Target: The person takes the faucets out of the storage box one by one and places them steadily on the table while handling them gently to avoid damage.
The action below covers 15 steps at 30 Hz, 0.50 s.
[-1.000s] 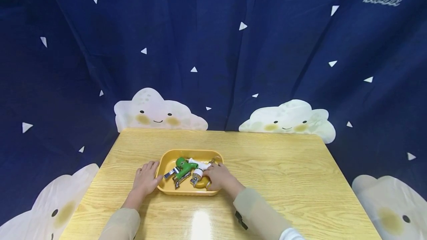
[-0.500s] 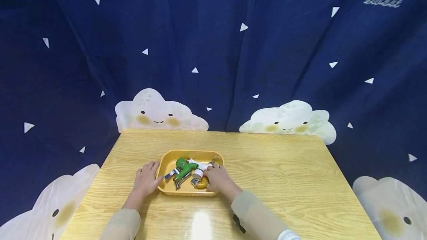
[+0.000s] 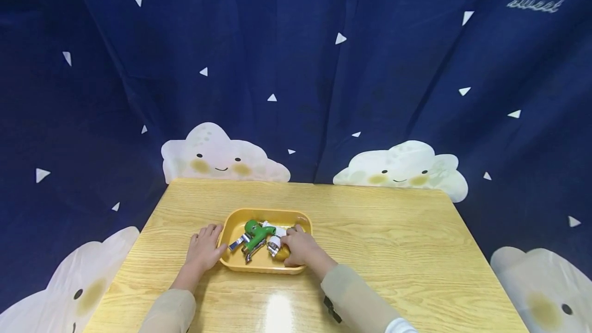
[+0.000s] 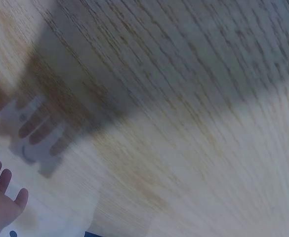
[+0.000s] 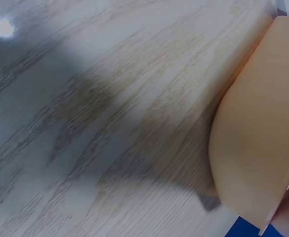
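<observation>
Navy curtain point(image 3: 296, 55) printed with white triangles point(image 3: 272, 97) and smiling clouds point(image 3: 402, 166), behind wood-grain table point(image 3: 393, 245). On table: yellow tray point(image 3: 259, 270), containing green tap point(image 3: 256, 233), white tap point(image 3: 275, 240), chrome piece point(image 3: 255, 251) and yellow curved piece point(image 3: 281, 255). Left hand point(image 3: 204, 248) at tray's left rim, fingers extended, slightly apart. Right hand point(image 3: 300, 246) inside tray's right end, at white tap and beside yellow curved piece; fingers partly hidden, clamped or loose: impossible to tell.

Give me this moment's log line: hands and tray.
left hand: at left rim of tray; right hand: inside tray's right end, grip hidden; tray: green tap inside
</observation>
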Each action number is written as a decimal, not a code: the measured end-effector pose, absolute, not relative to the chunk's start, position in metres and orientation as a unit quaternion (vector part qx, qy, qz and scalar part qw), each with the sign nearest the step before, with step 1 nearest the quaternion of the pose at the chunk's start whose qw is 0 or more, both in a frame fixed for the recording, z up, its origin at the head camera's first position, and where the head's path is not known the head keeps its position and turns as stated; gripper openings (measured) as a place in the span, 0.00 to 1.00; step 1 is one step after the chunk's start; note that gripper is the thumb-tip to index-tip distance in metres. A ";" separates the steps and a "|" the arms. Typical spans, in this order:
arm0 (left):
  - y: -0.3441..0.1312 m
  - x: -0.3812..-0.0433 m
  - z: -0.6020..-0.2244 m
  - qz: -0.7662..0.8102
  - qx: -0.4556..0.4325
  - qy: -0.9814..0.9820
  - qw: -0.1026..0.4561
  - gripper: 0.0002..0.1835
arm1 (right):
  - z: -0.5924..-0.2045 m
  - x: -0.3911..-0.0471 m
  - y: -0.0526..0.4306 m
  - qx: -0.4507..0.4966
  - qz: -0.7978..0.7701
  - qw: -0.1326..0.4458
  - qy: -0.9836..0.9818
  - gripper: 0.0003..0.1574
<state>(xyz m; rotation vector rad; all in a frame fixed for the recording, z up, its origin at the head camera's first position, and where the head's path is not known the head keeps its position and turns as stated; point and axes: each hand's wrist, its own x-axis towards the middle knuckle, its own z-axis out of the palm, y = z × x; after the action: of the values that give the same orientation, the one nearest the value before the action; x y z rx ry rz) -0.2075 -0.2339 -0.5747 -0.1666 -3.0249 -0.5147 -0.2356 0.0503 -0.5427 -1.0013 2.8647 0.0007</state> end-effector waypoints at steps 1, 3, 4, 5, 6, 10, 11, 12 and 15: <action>-0.234 -0.208 -0.574 -0.168 -0.055 -0.984 0.035 0.32 | -0.543 -0.236 0.051 -0.331 -0.004 0.053 0.942 0.22; -0.234 -0.208 -0.574 -0.166 -0.055 -0.984 0.034 0.32 | -0.543 -0.236 0.052 -0.335 -0.012 0.054 0.941 0.20; -0.234 -0.208 -0.574 -0.166 -0.055 -0.984 0.034 0.32 | -0.543 -0.236 0.052 -0.338 -0.015 0.055 0.940 0.20; -0.234 -0.208 -0.574 -0.165 -0.055 -0.984 0.035 0.31 | -0.543 -0.236 0.053 -0.341 -0.017 0.053 0.938 0.19; -0.234 -0.208 -0.574 -0.165 -0.055 -0.984 0.035 0.31 | -0.543 -0.236 0.053 -0.344 -0.018 0.053 0.937 0.19; -0.234 -0.208 -0.573 -0.164 -0.054 -0.984 0.036 0.31 | -0.543 -0.236 0.054 -0.360 -0.015 0.046 0.932 0.19; -0.233 -0.208 -0.573 -0.163 -0.054 -0.985 0.036 0.31 | -0.542 -0.236 0.055 -0.363 -0.012 0.042 0.931 0.19; -0.233 -0.208 -0.572 -0.163 -0.054 -0.985 0.035 0.31 | -0.542 -0.236 0.055 -0.365 -0.012 0.041 0.930 0.19; -0.233 -0.208 -0.572 -0.161 -0.053 -0.985 0.030 0.31 | -0.541 -0.235 0.056 -0.368 -0.009 0.037 0.929 0.19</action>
<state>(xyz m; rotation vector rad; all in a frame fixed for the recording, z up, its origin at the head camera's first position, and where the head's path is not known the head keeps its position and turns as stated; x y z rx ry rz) -0.2077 -0.2330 -0.5719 -0.1646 -3.0370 -0.4949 -0.2347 0.0555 -0.5409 -1.1299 2.8510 -0.0283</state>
